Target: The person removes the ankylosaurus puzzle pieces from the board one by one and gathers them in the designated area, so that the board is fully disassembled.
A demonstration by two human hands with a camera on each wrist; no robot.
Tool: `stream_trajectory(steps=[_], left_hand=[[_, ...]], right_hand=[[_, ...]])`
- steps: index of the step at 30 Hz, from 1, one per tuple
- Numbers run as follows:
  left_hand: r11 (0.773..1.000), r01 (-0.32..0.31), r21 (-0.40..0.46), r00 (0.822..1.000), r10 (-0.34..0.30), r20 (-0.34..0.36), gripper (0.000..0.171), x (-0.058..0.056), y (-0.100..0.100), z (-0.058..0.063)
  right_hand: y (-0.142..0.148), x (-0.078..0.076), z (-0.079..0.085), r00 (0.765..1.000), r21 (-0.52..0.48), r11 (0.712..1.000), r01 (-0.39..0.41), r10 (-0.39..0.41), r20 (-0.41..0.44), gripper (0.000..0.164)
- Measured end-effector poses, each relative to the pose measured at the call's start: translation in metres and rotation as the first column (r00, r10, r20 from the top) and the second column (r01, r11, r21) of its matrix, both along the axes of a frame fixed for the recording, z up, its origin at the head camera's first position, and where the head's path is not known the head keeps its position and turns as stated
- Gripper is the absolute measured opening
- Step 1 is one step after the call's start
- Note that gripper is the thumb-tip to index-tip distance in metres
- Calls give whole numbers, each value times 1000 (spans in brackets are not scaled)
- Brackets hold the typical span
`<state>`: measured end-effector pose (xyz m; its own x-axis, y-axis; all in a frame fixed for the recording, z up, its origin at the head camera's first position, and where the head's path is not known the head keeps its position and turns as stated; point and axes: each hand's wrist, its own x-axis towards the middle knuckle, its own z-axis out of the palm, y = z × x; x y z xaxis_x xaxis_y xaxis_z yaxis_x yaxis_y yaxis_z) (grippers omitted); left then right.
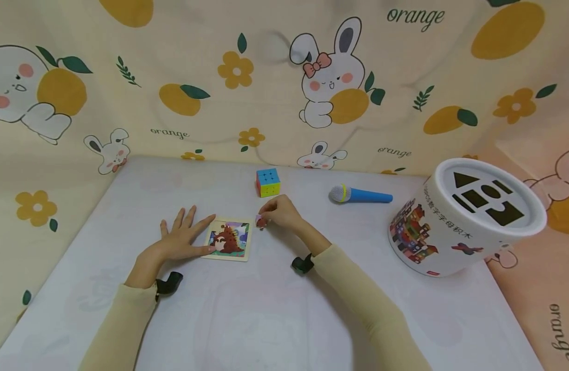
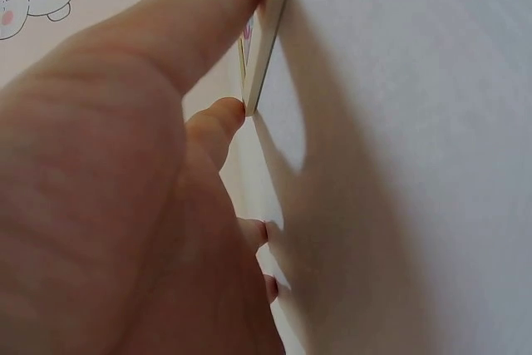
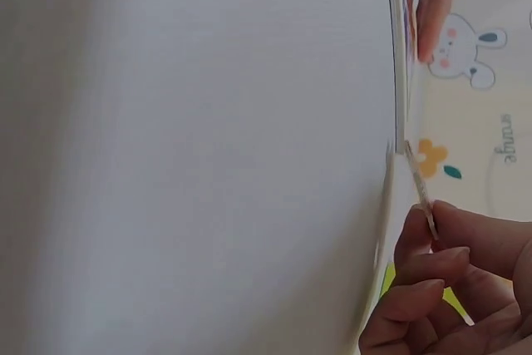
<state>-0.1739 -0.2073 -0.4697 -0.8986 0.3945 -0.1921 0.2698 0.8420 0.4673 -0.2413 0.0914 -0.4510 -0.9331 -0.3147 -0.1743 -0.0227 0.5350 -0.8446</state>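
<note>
A small square jigsaw puzzle (image 1: 228,241) with a pale frame and a red-brown dinosaur picture lies on the table. My left hand (image 1: 181,239) is spread at its left side, fingers straight, with thumb and index finger touching the frame. In the left wrist view, the thumb (image 2: 199,18) rests against the frame's edge (image 2: 268,39). Just right of the puzzle, my right hand (image 1: 282,213) pinches a small puzzle piece (image 1: 261,222) between thumb and fingers. The right wrist view shows this thin piece (image 3: 422,193) edge-on, tilted, its far end close to the frame's corner.
Behind the right hand stands a cube puzzle (image 1: 268,182) with blue, yellow and red faces. A blue toy microphone (image 1: 363,195) lies farther right. The large white block bucket (image 1: 461,221), its lid cut with shaped holes, stands at the table's right. A patterned cloth (image 1: 266,108) hangs behind.
</note>
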Motion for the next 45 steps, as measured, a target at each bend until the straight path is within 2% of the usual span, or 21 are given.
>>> stream_trajectory(steps=[8, 14, 23, 26, 31, 34, 37, 41, 45], left_hand=[[1000, -9, -29, 1000, 9, 15, 90, 2, 3, 7], [1000, -4, -28, 1000, 5, 11, 90, 2, 3, 7], [1000, 0, -14, 1000, 0, 12, 90, 1, 2, 4], [1000, 2, -16, 1000, -2, 6, 89, 1, 1, 2], [1000, -1, 5, 1000, 1, 8, 90, 1, -1, -2], [1000, -3, 1, 1000, 3, 9, 90, 1, -1, -3], [1000, -7, -4, 1000, 7, 10, 90, 1, -1, -2], [1000, -9, 1, 1000, 9, 16, 89, 1, -1, 0], [1000, -2, 7, 1000, 2, 25, 88, 1, -1, 1]], right_hand=[[10, -1, 0, 998, 17, 998, -68, 68, 18, 10], [16, 0, -4, 995, 17, 995, -97, 97, 17, 9], [21, 6, 1, 997, -2, 998, -61, 61, 45, 9], [21, 5, 2, 998, 36, 998, -60, 59, 37, 9], [13, 2, 5, 995, 191, 979, -65, 79, -67, 9], [3, 0, 8, 985, 179, 978, -112, 132, -109, 8], [-10, -2, 11, 971, 89, 974, -210, 218, -93, 10], [-30, -6, 14, 945, 10, 947, -321, 321, -53, 14], [-51, -9, 16, 907, 23, 907, -421, 421, -5, 17]])
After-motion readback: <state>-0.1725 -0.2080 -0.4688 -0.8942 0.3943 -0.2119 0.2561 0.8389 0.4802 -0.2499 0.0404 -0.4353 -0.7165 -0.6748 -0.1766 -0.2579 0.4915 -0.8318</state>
